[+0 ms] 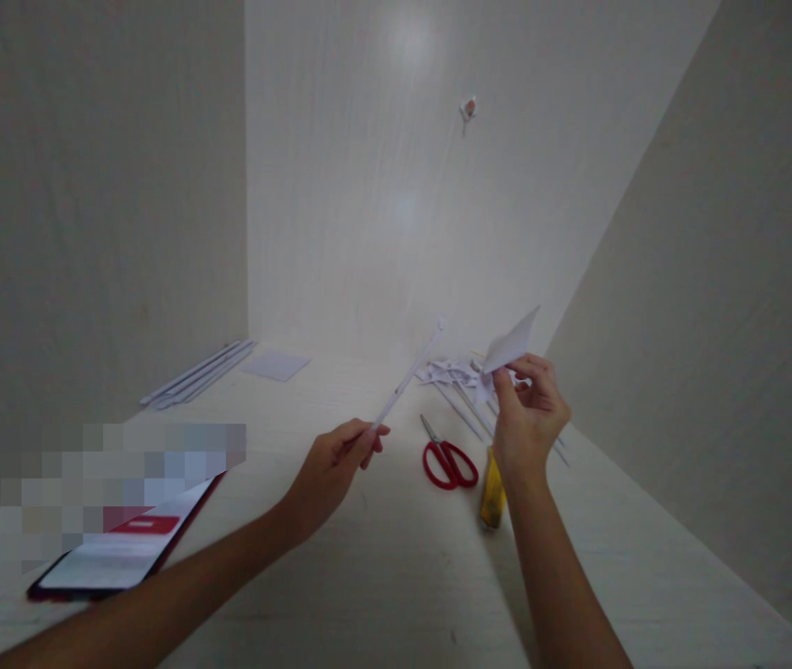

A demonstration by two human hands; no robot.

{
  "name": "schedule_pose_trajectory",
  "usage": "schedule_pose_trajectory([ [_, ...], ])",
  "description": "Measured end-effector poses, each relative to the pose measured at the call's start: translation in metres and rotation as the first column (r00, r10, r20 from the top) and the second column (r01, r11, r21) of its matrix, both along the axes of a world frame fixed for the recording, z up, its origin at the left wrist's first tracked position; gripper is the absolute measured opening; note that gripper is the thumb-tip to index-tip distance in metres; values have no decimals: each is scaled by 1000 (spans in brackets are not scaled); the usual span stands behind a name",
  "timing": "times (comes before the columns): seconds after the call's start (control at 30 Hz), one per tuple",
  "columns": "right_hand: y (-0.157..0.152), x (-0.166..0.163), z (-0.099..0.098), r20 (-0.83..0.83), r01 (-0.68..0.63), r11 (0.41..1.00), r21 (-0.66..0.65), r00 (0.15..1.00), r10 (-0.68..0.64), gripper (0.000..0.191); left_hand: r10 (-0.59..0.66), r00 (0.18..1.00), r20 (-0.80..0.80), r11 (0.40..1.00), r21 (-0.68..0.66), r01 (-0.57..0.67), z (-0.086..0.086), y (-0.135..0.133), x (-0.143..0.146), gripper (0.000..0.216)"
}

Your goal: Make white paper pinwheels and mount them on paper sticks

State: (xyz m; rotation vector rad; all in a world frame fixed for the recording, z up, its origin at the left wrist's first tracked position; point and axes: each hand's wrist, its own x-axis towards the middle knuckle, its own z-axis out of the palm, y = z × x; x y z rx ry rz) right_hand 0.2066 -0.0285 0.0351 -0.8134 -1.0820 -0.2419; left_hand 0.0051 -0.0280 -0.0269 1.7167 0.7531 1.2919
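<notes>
My left hand [336, 465] is closed around the lower end of a thin rolled paper stick [406, 376], which tilts up and to the right. A small pale lump shows at the stick's upper tip. Higher on the right, my right hand [530, 409] pinches a small white piece of paper [513, 342] between thumb and fingers. The paper is folded or bent and stands up from the fingertips, apart from the stick. Below and between both hands lie red-handled scissors [448, 460], blades pointing away. A yellow tube-like object [492, 492] rests beside my right wrist, partly hidden by it.
Several white paper sticks [201, 374] lie at the back left, beside a flat white paper sheet [276, 364]. Paper flowers and more sticks [458, 381] are heaped behind my right hand. A phone [124, 557] lies at left. Walls enclose the pale table [382, 595].
</notes>
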Motion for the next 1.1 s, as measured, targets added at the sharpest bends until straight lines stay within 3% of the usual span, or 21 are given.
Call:
schedule_pose_trajectory([
  [0.13,-1,-2,0,4,-20,1000,17,1000,20,6,26,999,-25,998,52,-24,1,0,0,24],
  [0.37,-1,-5,0,14,-34,998,52,999,34,4,-50,998,47,995,-84,54,-4,-2,1,25],
  [0.63,-5,-9,2,107,131,990,57,985,-137,4,-43,995,88,994,-98,52,1,-6,2,24],
  [1.1,-5,-9,0,122,173,982,69,976,-181,6,-38,995,95,996,-83,45,-6,-5,1,15],
])
